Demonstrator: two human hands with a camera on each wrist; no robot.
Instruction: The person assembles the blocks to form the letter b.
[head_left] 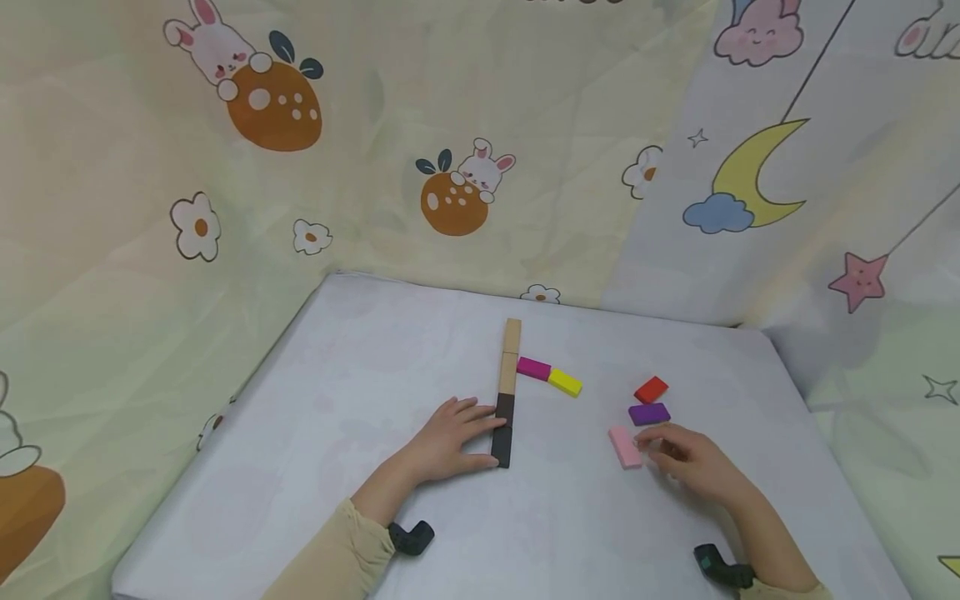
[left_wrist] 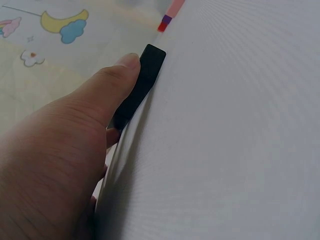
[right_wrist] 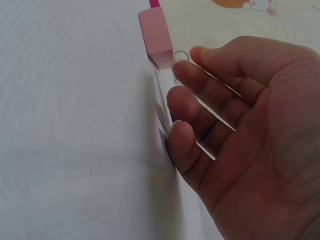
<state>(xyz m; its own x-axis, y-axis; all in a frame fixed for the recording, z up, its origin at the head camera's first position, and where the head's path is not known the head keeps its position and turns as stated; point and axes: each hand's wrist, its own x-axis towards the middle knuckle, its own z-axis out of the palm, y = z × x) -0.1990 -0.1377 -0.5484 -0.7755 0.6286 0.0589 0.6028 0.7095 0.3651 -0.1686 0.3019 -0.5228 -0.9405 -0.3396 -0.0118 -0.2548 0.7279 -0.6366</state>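
My left hand (head_left: 447,442) reaches with extended fingers to two black blocks (head_left: 505,406) laid end to end; a fingertip rests on them, and the thumb is at the near end. In the left wrist view, the thumb lies along the side of a black block (left_wrist: 152,65). Two natural wood blocks (head_left: 508,373) carry the same line farther back. Beside a pink block (head_left: 625,447) hovers my right hand (head_left: 693,462), fingers loosely bent and holding nothing. The right wrist view has that pink block (right_wrist: 156,32) just past the fingertips.
A magenta block (head_left: 534,368) and a yellow block (head_left: 566,382) run end to end rightward from the wood blocks. Behind the pink block lie a purple block (head_left: 649,414) and a red block (head_left: 651,390). Patterned cloth (head_left: 360,167) hangs around the white table (head_left: 300,500).
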